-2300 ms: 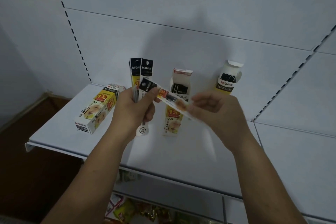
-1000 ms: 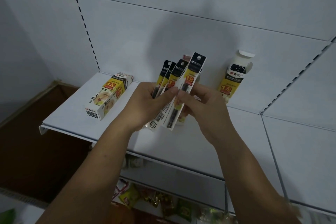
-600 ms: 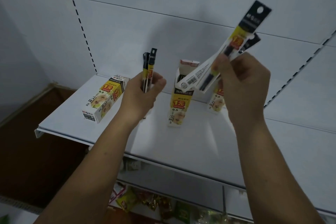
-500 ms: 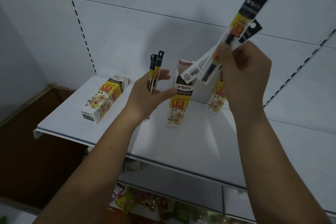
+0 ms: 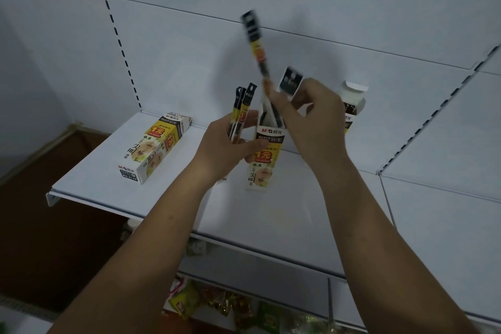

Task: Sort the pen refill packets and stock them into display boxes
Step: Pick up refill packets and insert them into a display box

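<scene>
My left hand [image 5: 226, 144] grips two black-and-yellow refill packets [image 5: 242, 111] upright, and its thumb touches the middle display box [image 5: 263, 160], which stands open on the white shelf [image 5: 271, 214]. My right hand [image 5: 311, 119] pinches two more refill packets [image 5: 257, 49] over that box's open top; the lower ends of the packets sit at or inside the opening, and the tall one is blurred. Another open display box [image 5: 351, 106] stands behind my right hand, partly hidden. A third box [image 5: 154, 148] lies flat at the shelf's left.
White back panels with slotted uprights [image 5: 119, 43] rise behind the shelf. To the left the shelf ends above a brown floor [image 5: 40, 238]. A lower shelf holds colourful snack packets [image 5: 217, 304]. Another shelf section [image 5: 447, 225] adjoins on the right.
My right hand came down from up high with its two packets to the mouth of the middle box. My left hand shifted right until its thumb met the box, still holding its two packets.
</scene>
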Available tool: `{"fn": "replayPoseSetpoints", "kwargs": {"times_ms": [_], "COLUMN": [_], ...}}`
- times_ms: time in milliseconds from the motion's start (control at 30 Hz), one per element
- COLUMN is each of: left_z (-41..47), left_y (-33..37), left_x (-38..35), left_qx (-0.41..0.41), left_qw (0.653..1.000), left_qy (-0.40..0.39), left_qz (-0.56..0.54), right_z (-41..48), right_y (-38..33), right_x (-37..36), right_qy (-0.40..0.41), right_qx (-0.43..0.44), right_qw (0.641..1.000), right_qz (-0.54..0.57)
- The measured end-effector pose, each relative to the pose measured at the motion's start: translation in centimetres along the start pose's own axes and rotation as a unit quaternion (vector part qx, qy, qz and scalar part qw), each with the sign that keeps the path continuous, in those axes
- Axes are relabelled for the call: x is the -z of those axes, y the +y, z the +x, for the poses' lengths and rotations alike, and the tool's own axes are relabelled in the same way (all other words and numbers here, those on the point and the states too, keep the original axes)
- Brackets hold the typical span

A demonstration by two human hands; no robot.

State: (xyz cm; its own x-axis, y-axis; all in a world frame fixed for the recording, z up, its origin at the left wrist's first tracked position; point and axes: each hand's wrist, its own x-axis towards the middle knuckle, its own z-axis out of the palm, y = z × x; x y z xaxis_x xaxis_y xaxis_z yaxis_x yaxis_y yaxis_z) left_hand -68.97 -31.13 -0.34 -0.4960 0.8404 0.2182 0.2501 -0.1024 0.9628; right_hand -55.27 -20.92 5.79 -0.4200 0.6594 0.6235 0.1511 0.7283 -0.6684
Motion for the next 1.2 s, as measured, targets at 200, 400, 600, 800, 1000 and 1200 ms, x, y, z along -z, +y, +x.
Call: {"fn": "replayPoseSetpoints", "kwargs": {"times_ms": [200, 400, 600, 800, 1000, 1200], "left_z": [-0.1, 0.1, 0.1, 0.0, 0.0, -0.1], "left_y": [0.3, 0.3, 0.5, 0.3, 0.1, 0.0], "left_x": [-0.3, -0.4, -0.5, -0.6, -0.3, -0.3], "left_qx": [-0.002, -0.023, -0.034, -0.029, -0.02, -0.009], "left_qw": [1.0, 1.0, 0.999, 0.999, 0.999, 1.0], "left_qy": [0.003, 0.005, 0.0, 0.004, 0.001, 0.006], "left_qz": [-0.005, -0.021, -0.015, -0.035, -0.031, -0.024], "right_z": [-0.2, -0.2, 0.0, 0.3, 0.7, 0.3], "right_y": [1.1, 0.9, -0.3, -0.7, -1.2, -1.1], "right_x": [-0.5, -0.3, 0.6, 0.9, 1.6, 1.2], "right_qy": [-0.02, -0.031, -0.116, -0.162, -0.025, 0.004], "right_qx": [0.003, 0.002, -0.026, -0.034, -0.056, -0.037], "right_qw": [1.0, 1.0, 0.992, 0.986, 0.995, 0.996], "right_qz": [-0.006, -0.004, -0.033, -0.034, 0.075, 0.079]}}
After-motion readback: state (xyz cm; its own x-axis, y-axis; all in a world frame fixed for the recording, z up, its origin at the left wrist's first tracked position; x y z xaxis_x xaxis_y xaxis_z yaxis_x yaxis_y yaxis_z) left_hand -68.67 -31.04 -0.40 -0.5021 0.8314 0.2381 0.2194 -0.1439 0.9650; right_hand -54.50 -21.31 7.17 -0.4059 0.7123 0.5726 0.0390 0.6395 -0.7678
